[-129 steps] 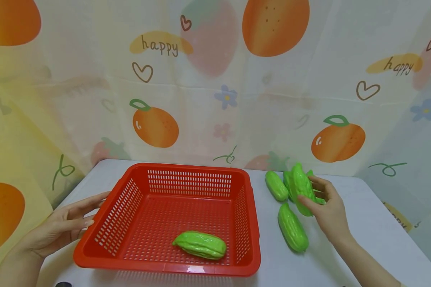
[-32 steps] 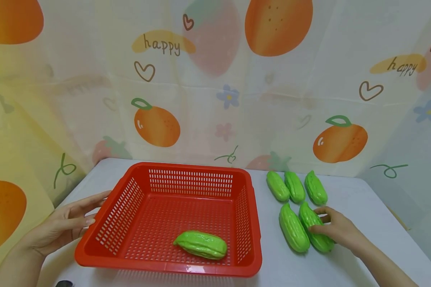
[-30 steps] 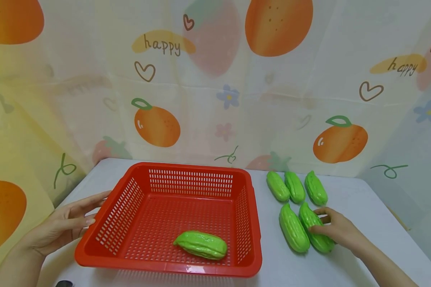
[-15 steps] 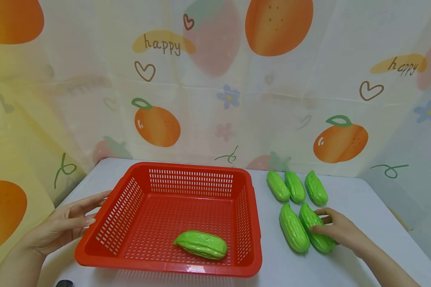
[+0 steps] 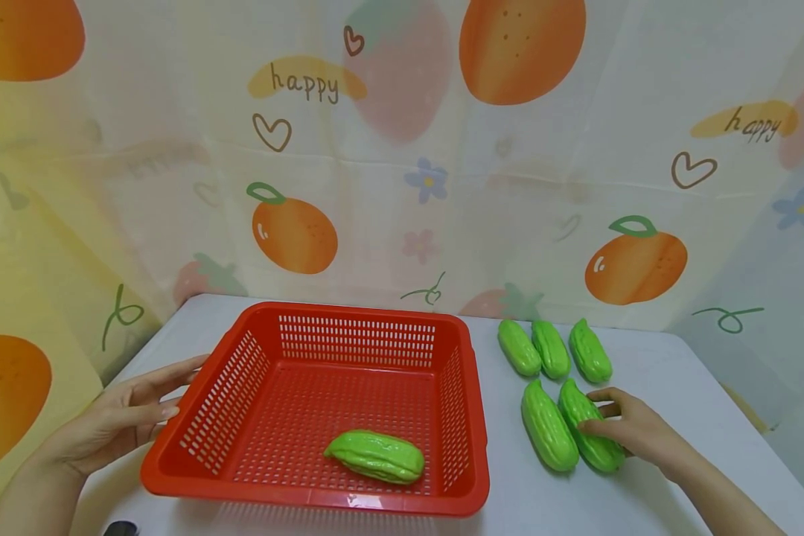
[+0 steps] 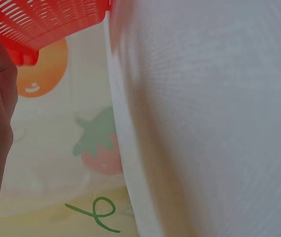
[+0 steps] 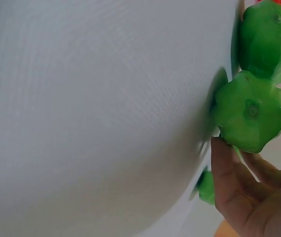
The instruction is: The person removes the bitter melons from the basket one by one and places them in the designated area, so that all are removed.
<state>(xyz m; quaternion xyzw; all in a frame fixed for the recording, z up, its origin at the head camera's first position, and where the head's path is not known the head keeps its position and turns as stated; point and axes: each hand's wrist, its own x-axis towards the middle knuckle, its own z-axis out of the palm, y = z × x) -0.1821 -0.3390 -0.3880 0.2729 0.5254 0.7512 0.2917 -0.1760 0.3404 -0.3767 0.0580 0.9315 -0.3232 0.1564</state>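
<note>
In the head view, my right hand (image 5: pixel 626 428) holds a glossy green ridged toy bitter melon (image 5: pixel 581 417) on the white table, thumb on its near left side and fingers round its right. The right wrist view shows this melon's blunt end (image 7: pixel 251 111) between thumb and fingers (image 7: pixel 224 173), against a neighbouring melon (image 7: pixel 266 42). My left hand (image 5: pixel 117 417) grips the left rim of a red perforated plastic basket (image 5: pixel 315 502); the basket hides part of the fingers. One more bitter melon (image 5: pixel 377 456) lies in the basket near its front right corner.
Just left of the held melon lies another (image 5: pixel 548 428). Behind them, three more melons (image 5: pixel 518 348) form a row at the table's back. A fruit-print cloth (image 5: pixel 388 216) hangs behind the table (image 5: pixel 683 402). A small black object (image 5: pixel 120 528) shows at the front left edge.
Some four seconds ago the right hand held a bitter melon above the others; it now lies beside the front one, still held. Over the last second almost nothing has moved.
</note>
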